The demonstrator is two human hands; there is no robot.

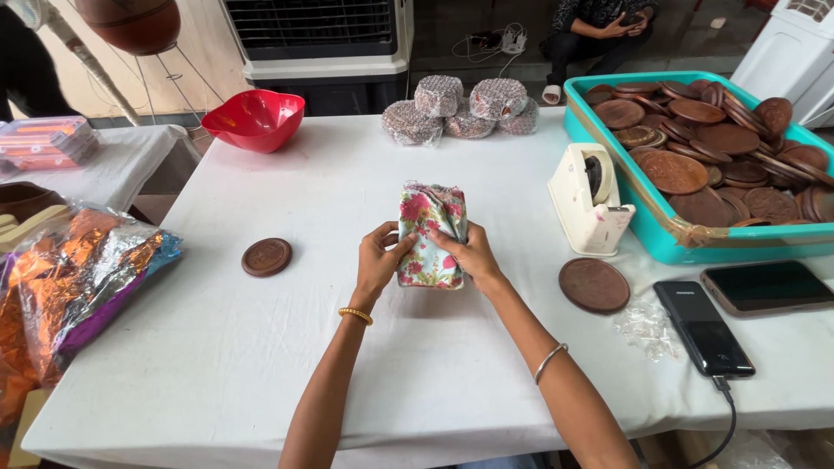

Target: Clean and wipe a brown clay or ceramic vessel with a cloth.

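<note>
At the middle of the white table [261,365], both my hands hold a bundle wrapped in floral paper [431,226], pink flowers on pale green. My left hand [380,257] grips its left side, thumb on the front. My right hand [470,253] presses the right side, fingers laid over the folded paper. A small brown round disc [267,257] lies to the left on the cloth. A larger brown disc [594,284] lies to the right, just below a cream tape dispenser [591,201].
A teal tub [660,239] of several brown discs stands at the right, two phones [704,326] in front of it. Wrapped round bundles [460,108] and a red bowl [254,119] sit at the far edge. Shiny foil sheets [69,278] lie left. A person sits beyond.
</note>
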